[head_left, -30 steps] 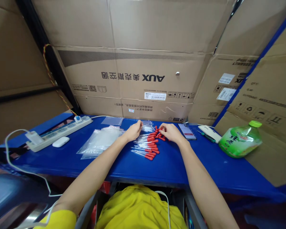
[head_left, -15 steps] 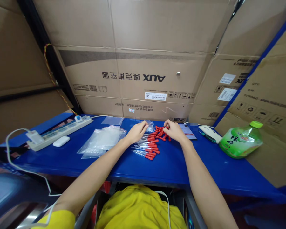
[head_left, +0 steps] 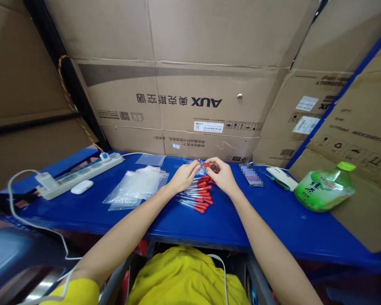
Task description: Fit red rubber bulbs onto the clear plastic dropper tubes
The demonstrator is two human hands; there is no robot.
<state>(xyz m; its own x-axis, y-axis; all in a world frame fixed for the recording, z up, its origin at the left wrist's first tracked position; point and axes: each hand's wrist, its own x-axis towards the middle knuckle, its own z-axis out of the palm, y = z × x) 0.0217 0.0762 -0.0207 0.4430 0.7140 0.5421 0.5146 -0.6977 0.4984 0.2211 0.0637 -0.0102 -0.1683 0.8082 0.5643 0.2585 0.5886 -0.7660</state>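
My right hand [head_left: 222,176] pinches a red rubber bulb [head_left: 207,165] between thumb and fingers. Close by on its left, my left hand [head_left: 184,174] has its fingertips closed on a thin glass dropper tube, mostly hidden by the fingers. Loose clear tubes [head_left: 202,170] lie between and behind the hands. More red bulbs lie partly covered under my right hand. In front of the hands is a fanned row of glass droppers [head_left: 197,199], their red bulbs pointing right and their clear tips pointing left.
Clear zip bags [head_left: 136,186] are stacked left of the droppers, with another flat bag [head_left: 150,159] behind. A power strip [head_left: 82,176] and a white case [head_left: 81,187] lie at left. A phone [head_left: 251,175], a white-and-green tool [head_left: 281,178] and a green bottle [head_left: 324,190] stand right. Cardboard [head_left: 178,84] walls the back.
My right hand has moved left from the red bulb pile, bringing a bulb up to my left hand. The phone behind it has come into fuller view. My left hand has barely shifted.
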